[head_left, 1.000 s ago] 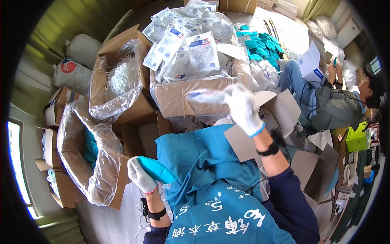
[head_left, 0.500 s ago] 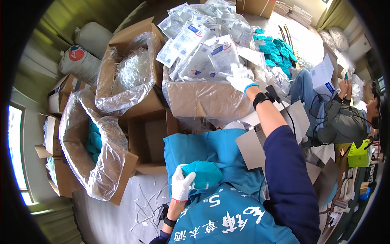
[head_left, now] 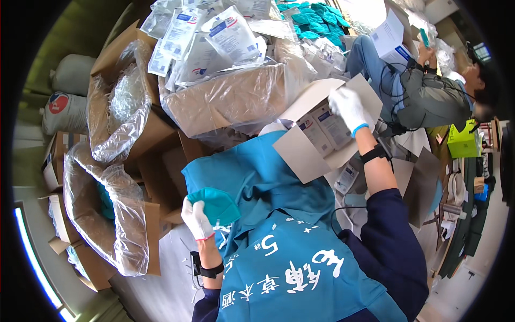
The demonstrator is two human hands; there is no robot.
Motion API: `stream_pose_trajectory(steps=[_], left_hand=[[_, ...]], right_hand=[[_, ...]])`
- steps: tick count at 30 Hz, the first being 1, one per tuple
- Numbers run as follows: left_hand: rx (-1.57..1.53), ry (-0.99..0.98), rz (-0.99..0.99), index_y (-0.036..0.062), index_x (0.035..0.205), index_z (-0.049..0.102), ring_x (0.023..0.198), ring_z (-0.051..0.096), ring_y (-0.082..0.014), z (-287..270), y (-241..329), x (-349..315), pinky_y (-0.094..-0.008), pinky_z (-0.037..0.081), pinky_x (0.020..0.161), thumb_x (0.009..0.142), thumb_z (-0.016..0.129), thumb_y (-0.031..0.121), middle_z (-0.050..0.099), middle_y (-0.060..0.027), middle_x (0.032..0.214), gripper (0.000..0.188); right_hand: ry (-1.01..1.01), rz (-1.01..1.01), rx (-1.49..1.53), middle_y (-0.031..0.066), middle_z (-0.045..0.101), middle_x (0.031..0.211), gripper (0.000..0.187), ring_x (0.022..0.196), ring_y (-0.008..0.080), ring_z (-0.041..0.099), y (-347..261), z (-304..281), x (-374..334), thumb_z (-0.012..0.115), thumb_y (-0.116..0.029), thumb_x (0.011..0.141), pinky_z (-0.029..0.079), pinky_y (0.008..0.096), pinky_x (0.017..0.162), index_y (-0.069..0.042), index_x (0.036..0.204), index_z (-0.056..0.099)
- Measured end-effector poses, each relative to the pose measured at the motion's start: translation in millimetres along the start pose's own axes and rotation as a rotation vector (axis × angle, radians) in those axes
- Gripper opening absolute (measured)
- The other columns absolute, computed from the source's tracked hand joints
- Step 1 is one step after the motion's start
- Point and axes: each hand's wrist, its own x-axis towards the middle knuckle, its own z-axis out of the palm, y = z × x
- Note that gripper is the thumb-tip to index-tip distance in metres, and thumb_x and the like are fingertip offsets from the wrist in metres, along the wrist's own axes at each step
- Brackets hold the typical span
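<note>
My left hand, in a white knit glove, pinches a folded teal face mask by its left edge, in front of my teal apron. My right hand, gloved in white with a blue cuff, is at the far right of a small open carton. Its fingers are bent down toward the inside; what they hold, if anything, is hidden. White and blue flat packets stand in rows in that carton, beside and below my right fingers.
Beyond lies a large plastic-lined box heaped with clear packets. Lined boxes stand at left, one with shredded filler, one with teal masks. More teal masks are piled at the back. A seated person works at right.
My right hand has come back from the packet heap to the small carton, whose packets now show. My left hand still holds the mask. The whole view has swung to the right.
</note>
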Motion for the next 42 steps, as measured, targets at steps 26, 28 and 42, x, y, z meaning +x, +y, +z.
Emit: stream_pose_trajectory(steps=[26,28,42], left_hand=[[0.817,0.347,0.175,-0.0024,0.094,0.070,0.091,0.069,-0.0347,5.8,-41.2,62.7,-0.0403,0.052,0.086,0.082,0.075,0.035,0.071,-0.0206,0.095,0.040],[0.639,0.286,0.200,-0.0036,0.088,0.067,0.075,0.062,-0.0194,3.1,-40.7,57.5,-0.0336,0.050,0.074,0.090,0.071,0.036,0.067,-0.0109,0.080,0.040],[0.028,-0.408,0.348,0.0013,0.116,0.070,0.085,0.068,-0.0168,119.3,66.9,-23.7,-0.0283,0.052,0.079,0.092,0.070,0.016,0.075,-0.0127,0.102,0.028]], right_hand=[[0.440,-0.267,0.495,0.0034,0.069,0.102,0.014,0.092,0.0112,0.065,33.3,19.1,-53.9,0.066,0.001,0.093,0.054,0.0260,0.082,-0.001,0.107,0.068],[0.452,-0.276,0.691,0.0054,0.071,0.101,0.012,0.090,0.0111,0.066,22.2,-1.0,-69.9,0.068,-0.004,0.094,0.054,0.0249,0.081,-0.001,0.105,0.068],[-0.333,-0.232,1.041,0.0071,0.068,0.109,0.018,0.098,0.0110,0.064,-77.0,112.8,-181.4,0.063,0.008,0.090,0.052,0.0264,0.088,-0.004,0.103,0.063]])
